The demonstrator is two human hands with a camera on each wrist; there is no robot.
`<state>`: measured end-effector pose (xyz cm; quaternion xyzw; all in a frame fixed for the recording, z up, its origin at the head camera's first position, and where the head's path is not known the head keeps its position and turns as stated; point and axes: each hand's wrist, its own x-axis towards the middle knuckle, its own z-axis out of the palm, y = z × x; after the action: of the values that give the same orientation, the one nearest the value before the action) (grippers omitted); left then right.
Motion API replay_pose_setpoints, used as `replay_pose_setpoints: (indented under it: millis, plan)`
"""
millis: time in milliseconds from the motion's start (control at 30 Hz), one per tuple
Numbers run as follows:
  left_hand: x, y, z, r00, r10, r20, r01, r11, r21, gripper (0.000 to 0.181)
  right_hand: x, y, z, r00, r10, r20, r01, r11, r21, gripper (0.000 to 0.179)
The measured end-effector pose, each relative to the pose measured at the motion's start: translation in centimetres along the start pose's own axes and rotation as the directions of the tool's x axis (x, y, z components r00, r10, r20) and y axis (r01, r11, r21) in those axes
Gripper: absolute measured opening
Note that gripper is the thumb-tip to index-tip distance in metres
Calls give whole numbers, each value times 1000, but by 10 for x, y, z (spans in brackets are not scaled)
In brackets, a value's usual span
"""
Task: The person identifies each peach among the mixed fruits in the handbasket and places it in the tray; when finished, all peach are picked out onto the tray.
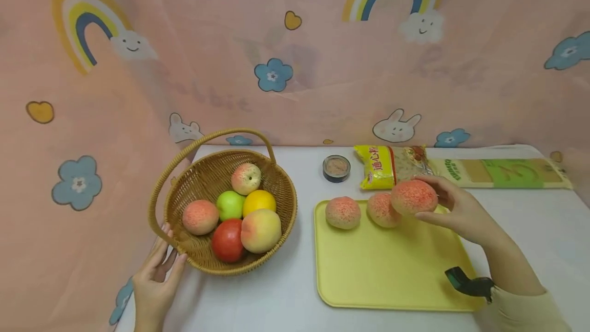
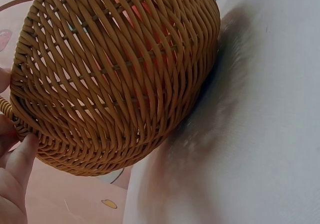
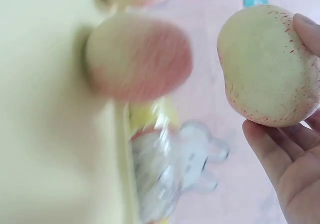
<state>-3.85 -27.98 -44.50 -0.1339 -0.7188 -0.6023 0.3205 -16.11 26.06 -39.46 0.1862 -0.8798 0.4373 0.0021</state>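
Observation:
My right hand [image 1: 467,211] holds a peach [image 1: 415,197] between thumb and fingers, raised over the back of a yellow tray [image 1: 387,270]. Two more peaches lie on that tray, a left one [image 1: 343,213] and one [image 1: 383,210] partly hidden by the held peach. In the right wrist view the held peach [image 3: 270,67] shows its pale side. At the left, my left hand [image 1: 156,281] grips the rim of a wicker basket [image 1: 288,178] near the foot of its handle; the left wrist view shows fingertips [image 2: 22,154] on the weave.
Inside the basket lie a red fruit [image 1: 228,241], a green apple [image 1: 231,205], a yellow fruit [image 1: 259,202] and several peaches. Behind the tray are a small round tin [image 1: 336,168], a yellow pasta bag [image 1: 378,168] and a long green packet [image 1: 511,173]. A patterned cloth [image 1: 207,65] hangs behind.

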Motion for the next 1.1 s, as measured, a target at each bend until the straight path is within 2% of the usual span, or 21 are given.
replay_pose_setpoints:
  millis: [67,267,533,633,800,1100]
  plan:
    - [1,-1,-1,1000,28,1,-28,999,-26,56,-5,12,-4,999,37,-4,-37,999,-2,69]
    - [0,-2,-6,999,37,-15,-37,999,-27,56,-9,42,-10,990,133,50,-134,991,15,68]
    - [-3,4,-6,999,-27,-38,28,999,24,56,-5,68,-9,965,225,134,-223,974,-35,71]
    - [-3,5,-6,999,-17,-35,18,1000,17,57,-5,73,-8,957,238,166,-235,971,-34,73]
    - [-3,3,-5,999,35,-10,-36,999,-37,55,-7,78,-9,956,217,199,-221,975,-2,73]
    - [2,0,0,999,36,4,-36,999,-29,54,-14,77,-14,918,293,269,-298,954,-24,80]
